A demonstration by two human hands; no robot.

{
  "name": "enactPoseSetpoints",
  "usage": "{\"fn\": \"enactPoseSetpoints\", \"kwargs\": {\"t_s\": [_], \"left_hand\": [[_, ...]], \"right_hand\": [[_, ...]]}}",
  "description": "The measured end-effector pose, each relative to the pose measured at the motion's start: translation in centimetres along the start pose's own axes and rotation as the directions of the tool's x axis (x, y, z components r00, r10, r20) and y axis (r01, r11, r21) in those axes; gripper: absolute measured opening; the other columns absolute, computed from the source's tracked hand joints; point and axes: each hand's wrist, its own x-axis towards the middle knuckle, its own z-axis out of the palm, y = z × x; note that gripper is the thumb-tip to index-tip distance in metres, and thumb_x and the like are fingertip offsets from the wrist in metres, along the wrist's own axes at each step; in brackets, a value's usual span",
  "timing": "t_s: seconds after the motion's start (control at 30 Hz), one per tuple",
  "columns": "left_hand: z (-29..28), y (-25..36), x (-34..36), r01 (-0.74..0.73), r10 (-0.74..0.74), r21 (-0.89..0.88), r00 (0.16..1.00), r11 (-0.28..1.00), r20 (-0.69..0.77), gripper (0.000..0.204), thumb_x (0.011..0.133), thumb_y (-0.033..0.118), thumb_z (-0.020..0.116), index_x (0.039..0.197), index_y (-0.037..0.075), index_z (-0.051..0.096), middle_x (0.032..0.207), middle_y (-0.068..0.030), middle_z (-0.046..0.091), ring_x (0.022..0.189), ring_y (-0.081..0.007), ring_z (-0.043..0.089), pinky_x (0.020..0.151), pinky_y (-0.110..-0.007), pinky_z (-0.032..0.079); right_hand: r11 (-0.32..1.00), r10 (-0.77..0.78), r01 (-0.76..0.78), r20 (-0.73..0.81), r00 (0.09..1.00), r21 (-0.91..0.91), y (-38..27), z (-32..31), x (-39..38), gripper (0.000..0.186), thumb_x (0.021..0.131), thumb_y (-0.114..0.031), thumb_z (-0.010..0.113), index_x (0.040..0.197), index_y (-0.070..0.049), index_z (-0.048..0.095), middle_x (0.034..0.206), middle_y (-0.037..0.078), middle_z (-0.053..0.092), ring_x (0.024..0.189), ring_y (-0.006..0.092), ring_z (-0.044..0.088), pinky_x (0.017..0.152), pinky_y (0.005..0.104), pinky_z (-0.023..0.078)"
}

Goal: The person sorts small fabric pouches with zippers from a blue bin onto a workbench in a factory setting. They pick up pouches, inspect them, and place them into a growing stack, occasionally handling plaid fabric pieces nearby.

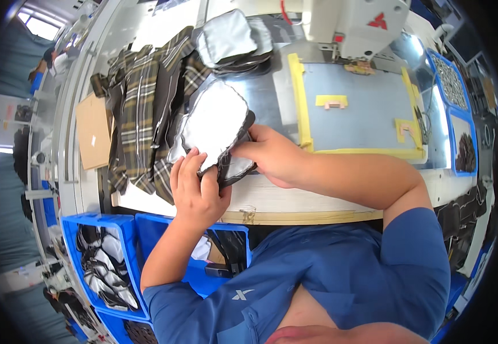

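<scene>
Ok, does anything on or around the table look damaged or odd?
One spot: the front edge of the table has a scuffed-looking patch right of the left hand, breaking its otherwise even finish; it could be wear. The plaid fabric lies rumpled, but nothing looks spilled.

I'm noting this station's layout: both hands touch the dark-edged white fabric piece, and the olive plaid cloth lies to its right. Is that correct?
The side is wrong: the head view shows the olive plaid cloth to the left of the dark-edged white fabric piece. The left hand and right hand both touch that piece.
</scene>
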Motion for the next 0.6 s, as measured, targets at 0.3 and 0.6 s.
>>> {"fn": "enactPoseSetpoints", "kwargs": {"t_s": [0.3,0.6], "left_hand": [[2.3,-7.1,12.6,0.075,-0.049,0.055,0.923,0.996,-0.382,0.062,0.069,0.000,0.066,0.130,-0.001,0.052,0.113,-0.0204,0.062,0.101,-0.0412,0.060,0.090,-0.047,0.048],[14.4,-8.7,19.6,0.302,-0.317,0.097,0.902,0.949,0.292,0.034,0.078,0.000,0.058,0.110,0.008,0.058,0.122,-0.0164,0.066,0.104,-0.0375,0.064,0.089,-0.050,0.047]], "right_hand": [[0.997,0.009,-0.010,-0.021,1.000,-0.075,-0.4,-6.0,-1.6,0.037,0.101,-0.036,0.055,0.123,-0.007,0.046,0.100,0.010,0.059,0.076,0.0171,0.064,0.062,0.0307,0.055],[0.945,0.052,-0.012,0.113,0.992,-0.328,-0.8,-5.4,-1.7,0.023,0.100,-0.026,0.056,0.113,-0.007,0.056,0.084,0.004,0.062,0.067,0.0095,0.060,0.058,0.0250,0.050]]}}
